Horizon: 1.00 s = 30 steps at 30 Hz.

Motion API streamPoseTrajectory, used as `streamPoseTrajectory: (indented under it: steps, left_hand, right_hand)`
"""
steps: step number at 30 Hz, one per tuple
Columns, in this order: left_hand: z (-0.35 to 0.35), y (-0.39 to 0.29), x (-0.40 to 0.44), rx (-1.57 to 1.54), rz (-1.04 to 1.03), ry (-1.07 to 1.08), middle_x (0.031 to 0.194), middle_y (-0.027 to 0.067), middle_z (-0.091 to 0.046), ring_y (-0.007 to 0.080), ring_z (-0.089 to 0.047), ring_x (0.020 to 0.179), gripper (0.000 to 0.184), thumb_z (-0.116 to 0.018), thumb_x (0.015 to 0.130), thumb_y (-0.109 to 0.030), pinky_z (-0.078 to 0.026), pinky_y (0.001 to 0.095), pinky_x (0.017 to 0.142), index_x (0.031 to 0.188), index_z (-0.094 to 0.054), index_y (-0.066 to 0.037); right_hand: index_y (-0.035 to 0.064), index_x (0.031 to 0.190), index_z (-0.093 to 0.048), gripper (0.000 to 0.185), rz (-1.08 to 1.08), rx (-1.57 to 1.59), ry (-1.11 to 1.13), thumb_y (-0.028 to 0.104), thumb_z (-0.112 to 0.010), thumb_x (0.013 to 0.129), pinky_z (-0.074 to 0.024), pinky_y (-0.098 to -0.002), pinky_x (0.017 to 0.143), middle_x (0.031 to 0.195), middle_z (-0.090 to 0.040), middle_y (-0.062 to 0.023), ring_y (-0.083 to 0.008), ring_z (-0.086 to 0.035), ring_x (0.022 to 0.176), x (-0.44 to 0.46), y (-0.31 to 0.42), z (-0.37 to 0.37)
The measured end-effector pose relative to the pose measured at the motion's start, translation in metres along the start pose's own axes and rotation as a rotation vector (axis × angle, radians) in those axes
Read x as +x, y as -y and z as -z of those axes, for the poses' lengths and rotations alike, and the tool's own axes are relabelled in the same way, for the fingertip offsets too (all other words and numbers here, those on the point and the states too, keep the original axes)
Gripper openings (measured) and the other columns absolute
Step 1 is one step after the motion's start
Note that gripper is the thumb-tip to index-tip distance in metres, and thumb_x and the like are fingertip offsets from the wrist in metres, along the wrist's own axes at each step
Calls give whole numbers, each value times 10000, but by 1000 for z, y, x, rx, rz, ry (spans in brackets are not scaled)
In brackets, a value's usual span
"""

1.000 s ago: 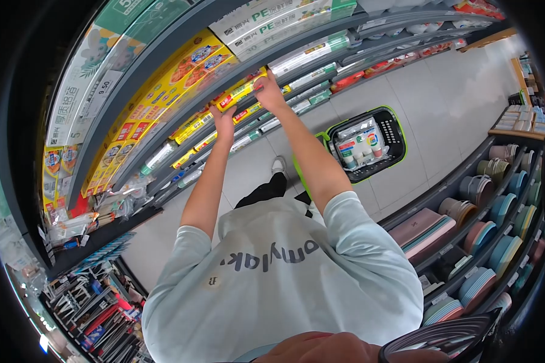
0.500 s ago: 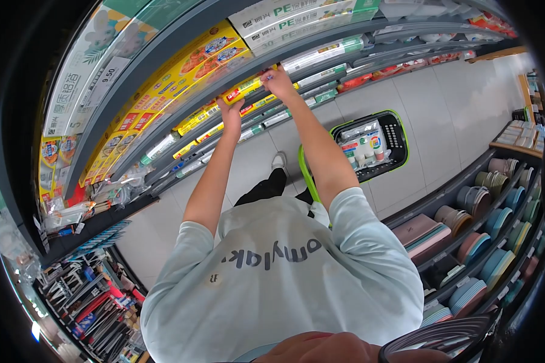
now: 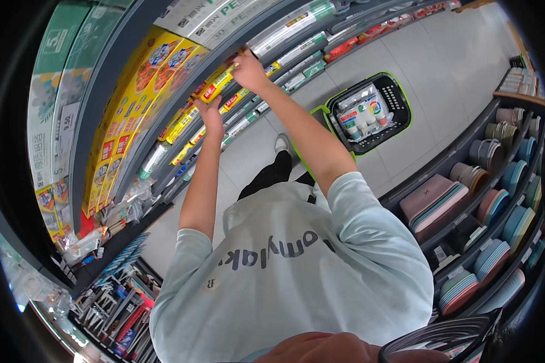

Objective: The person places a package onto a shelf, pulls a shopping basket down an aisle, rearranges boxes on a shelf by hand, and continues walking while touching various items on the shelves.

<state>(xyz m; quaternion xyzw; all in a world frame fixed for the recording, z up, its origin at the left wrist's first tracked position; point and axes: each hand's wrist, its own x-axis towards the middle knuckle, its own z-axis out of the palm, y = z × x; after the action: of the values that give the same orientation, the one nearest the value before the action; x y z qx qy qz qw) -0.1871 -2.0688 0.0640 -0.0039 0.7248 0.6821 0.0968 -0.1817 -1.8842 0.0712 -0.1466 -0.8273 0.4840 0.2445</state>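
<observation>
Seen from the wearer's head, looking forward and down in a shop aisle, a yellow box (image 3: pixel 217 86) sits at 11 o'clock, at the front of a row of similar packs on a shelf. The right hand (image 3: pixel 249 71), just short of 12, bends its fingers around the box's right end, partly covering it. The left hand (image 3: pixel 211 114), between 10 and 11, is spread, thumb apart from fingers, against the box's lower left end; whether it bears weight cannot be told. A grey shelf edge (image 3: pixel 248 34) overhangs just above the hands, bearing white cartons marked PE (image 3: pixel 224 18) toward 12 and large yellow cartons (image 3: pixel 145 103) at 10. Green-and-white cartons (image 3: pixel 51 103) stand between 9 and 10, behind a price label (image 3: pixel 68 117) reading 9.50. At 2 o'clock a black basket with a green rim (image 3: pixel 399 103) takes up floor beside the wearer's leg, a clear-wrapped package (image 3: pixel 364 118) inside; the right forearm passes near its handle. Racks of bowls (image 3: pixel 490 260) line the aisle from 3 to 4, with stacked pink trays (image 3: pixel 433 202) at 3. Toward 8 hangs a crowded utensil rack (image 3: pixel 115 314).
</observation>
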Motion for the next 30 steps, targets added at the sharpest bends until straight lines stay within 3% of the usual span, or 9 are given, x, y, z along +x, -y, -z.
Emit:
streamPoseTrajectory:
  steps: [2, 4, 7, 8, 10, 20, 22, 26, 30]
  left_hand:
    - [2, 6, 3, 42, 2, 2, 1285, -17, -494, 112, -464, 1089, 573, -654, 857, -47, -335, 284, 832, 1344, -366, -138]
    - [0, -8, -2, 21, 53, 32, 1494, 139, -371, 250, -364, 1366, 682, -633, 874, -14, -213, 349, 1162, 1454, -275, -12]
    - [-3, -16, -7, 20, 63, 21, 1554, 147, -307, 249, -311, 1419, 686, -619, 884, -7, -181, 352, 1181, 1464, -255, -7]
    - [-3, -15, -6, 22, 67, 7, 1569, 153, -289, 248, -296, 1433, 685, -615, 886, -5, -173, 355, 1186, 1466, -249, -3]
    - [-5, -22, -9, 30, 74, 4, 1583, 155, -268, 253, -278, 1447, 686, -607, 889, 1, -161, 362, 1194, 1466, -238, 4]
    - [-7, -21, -11, -17, 74, 32, 1529, 178, -317, 253, -330, 1396, 629, -613, 882, 1, -223, 367, 1178, 1412, -273, 20]
    - [-4, -13, -7, -7, 59, 32, 1520, 173, -327, 250, -338, 1388, 623, -614, 880, 2, -233, 366, 1174, 1407, -281, 16]
    - [-4, -12, -5, 29, 51, 24, 1506, 163, -354, 244, -371, 1367, 611, -614, 875, 11, -258, 355, 1156, 1399, -301, 4]
    - [-6, -12, -6, -2, 58, 3, 1499, 133, -386, 232, -402, 1346, 615, -613, 873, 7, -271, 341, 1140, 1409, -312, -15]
  right_hand:
    - [121, 968, -752, 233, -85, 57, 64, 97, -644, 764, -492, -393, 993, 1368, -533, -192, -349, -559, 1224, 14, 11, 8]
    - [104, 1127, -711, 322, -219, 53, 337, 141, -622, 820, -481, -382, 1017, 1410, -523, -184, -333, -502, 1313, 37, 11, 7]
    - [98, 1332, -590, 468, -302, 17, 219, 227, -603, 882, -474, -372, 1033, 1452, -506, -169, -311, -491, 1334, 49, 40, 12]
    - [98, 1332, -590, 468, -301, 21, 212, 227, -603, 882, -474, -372, 1033, 1452, -506, -169, -311, -491, 1334, 54, 39, 8]
    - [176, 1538, -347, 669, -72, -274, 329, 407, -504, 929, -427, -411, 1107, 1574, -352, -156, -328, -353, 1438, 63, 23, -5]
    - [166, 1510, -402, 653, -249, -116, 476, 426, -488, 918, -409, -409, 1121, 1564, -375, -143, -331, -335, 1446, 54, 31, 16]
    - [73, 1264, -644, 507, -32, -292, 93, 374, -607, 857, -560, -384, 881, 1314, -616, -173, -329, -679, 1039, 40, 23, 7]
    - [63, 1172, -680, 410, -186, -171, 433, 282, -644, 827, -566, -394, 834, 1335, -579, -166, -342, -680, 973, 22, 18, 25]
    - [54, 1036, -671, 256, -155, 192, -17, 47, -643, 781, -550, -371, 773, 1231, -574, -153, -294, -653, 955, -37, 33, 33]
